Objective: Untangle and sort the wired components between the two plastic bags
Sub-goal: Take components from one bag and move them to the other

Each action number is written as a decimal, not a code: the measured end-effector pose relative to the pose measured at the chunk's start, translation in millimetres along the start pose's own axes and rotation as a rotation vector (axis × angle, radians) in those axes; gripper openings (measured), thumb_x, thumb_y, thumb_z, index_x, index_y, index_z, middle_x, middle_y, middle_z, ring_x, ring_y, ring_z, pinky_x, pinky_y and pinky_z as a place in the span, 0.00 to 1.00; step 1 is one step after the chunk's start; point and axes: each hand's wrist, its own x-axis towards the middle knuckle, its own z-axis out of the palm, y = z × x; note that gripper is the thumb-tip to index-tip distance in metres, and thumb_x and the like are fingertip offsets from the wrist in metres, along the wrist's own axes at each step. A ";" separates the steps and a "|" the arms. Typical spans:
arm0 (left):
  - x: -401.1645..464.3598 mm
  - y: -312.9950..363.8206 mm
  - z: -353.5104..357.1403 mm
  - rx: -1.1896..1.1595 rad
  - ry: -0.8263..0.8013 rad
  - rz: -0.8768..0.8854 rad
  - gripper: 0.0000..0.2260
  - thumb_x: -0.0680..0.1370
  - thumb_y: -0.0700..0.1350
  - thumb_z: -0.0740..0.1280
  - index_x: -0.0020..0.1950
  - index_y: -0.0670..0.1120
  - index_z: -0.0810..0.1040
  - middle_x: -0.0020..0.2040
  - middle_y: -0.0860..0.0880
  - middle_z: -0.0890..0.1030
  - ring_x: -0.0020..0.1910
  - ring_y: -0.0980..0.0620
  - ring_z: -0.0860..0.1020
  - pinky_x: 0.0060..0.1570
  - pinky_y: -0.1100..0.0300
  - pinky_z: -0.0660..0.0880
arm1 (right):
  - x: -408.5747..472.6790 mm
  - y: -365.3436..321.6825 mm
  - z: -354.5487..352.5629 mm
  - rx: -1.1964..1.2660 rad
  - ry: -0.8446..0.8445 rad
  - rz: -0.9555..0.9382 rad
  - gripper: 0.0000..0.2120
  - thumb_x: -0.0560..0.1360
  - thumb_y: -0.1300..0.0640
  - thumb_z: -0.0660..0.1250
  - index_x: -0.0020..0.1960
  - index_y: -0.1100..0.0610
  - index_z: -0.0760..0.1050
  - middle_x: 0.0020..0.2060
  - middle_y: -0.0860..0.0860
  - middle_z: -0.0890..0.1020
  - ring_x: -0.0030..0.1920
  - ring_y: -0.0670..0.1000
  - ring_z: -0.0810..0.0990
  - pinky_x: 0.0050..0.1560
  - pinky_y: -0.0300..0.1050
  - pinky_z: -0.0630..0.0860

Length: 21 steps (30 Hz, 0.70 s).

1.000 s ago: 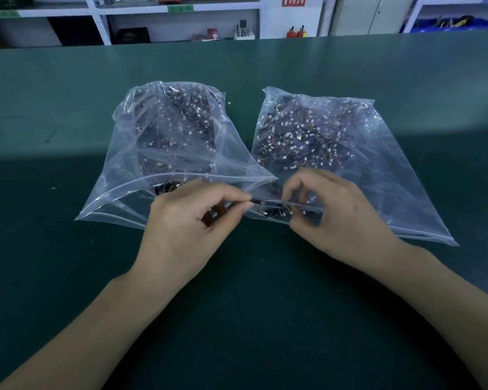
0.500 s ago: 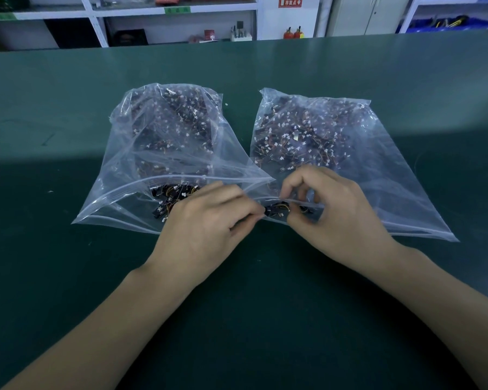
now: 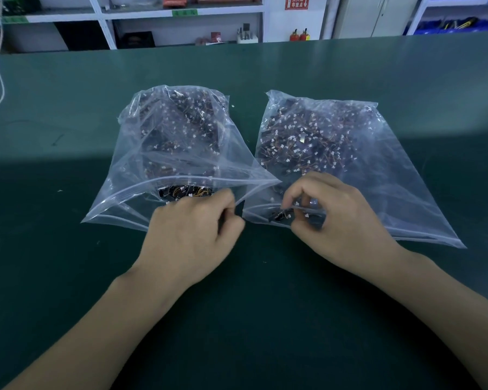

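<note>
- The green table [image 3: 68, 277] carries everything; keep the work low over it, at the bag mouths, so a dropped part lands in reach.
- The right bag [image 3: 378, 175], at about one o'clock from the hands, lies flat with its mouth toward the person; most of its wired components [image 3: 307, 142] are heaped at its far end.
- The left bag [image 3: 141, 175], at about eleven o'clock, stands puffed with its mouth gaping; its pile [image 3: 181, 128] is likewise deep inside, with a few pieces near the lip.
- The left hand [image 3: 192, 237] sits at the left bag's near corner, fingers curled in toward the thumb. It looks like a pinch, but whether it has a wire or only plastic I cannot tell.
- The right hand [image 3: 335, 220] is at the right bag's mouth, fingers bent, the tips pinching a small dark component [image 3: 279, 215] with orange leads.
- To my judgement the step is teasing one piece free: pull slowly along the wire, hold by the body rather than the white plug, and stop if neighbours drag along.
- A red sign [image 3: 297, 1] at twelve o'clock bears white characters and an arrow, too blurred to read; the green shelf labels [image 3: 184, 12] are also illegible.
</note>
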 end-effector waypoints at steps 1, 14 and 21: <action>-0.1 -5.6 -1.2 0.021 0.004 -0.030 0.07 0.78 0.51 0.61 0.41 0.52 0.72 0.27 0.56 0.69 0.26 0.48 0.71 0.33 0.57 0.67 | -0.5 -0.4 0.5 0.001 -0.007 0.002 0.14 0.70 0.68 0.72 0.48 0.50 0.80 0.44 0.40 0.78 0.48 0.48 0.78 0.48 0.55 0.78; 5.0 -35.4 -8.9 0.178 0.014 -0.150 0.06 0.79 0.52 0.73 0.54 0.54 0.84 0.31 0.59 0.68 0.33 0.46 0.76 0.37 0.53 0.74 | -1.0 -2.2 0.3 -0.026 -0.047 -0.006 0.12 0.71 0.64 0.74 0.50 0.50 0.80 0.44 0.40 0.76 0.47 0.47 0.78 0.48 0.53 0.78; 5.9 -48.1 -8.0 0.212 0.023 -0.233 0.04 0.80 0.53 0.72 0.47 0.55 0.82 0.33 0.57 0.79 0.37 0.45 0.80 0.36 0.54 0.73 | -0.8 -3.8 0.1 -0.033 -0.044 -0.010 0.13 0.72 0.64 0.75 0.53 0.51 0.81 0.45 0.38 0.76 0.48 0.47 0.78 0.52 0.47 0.77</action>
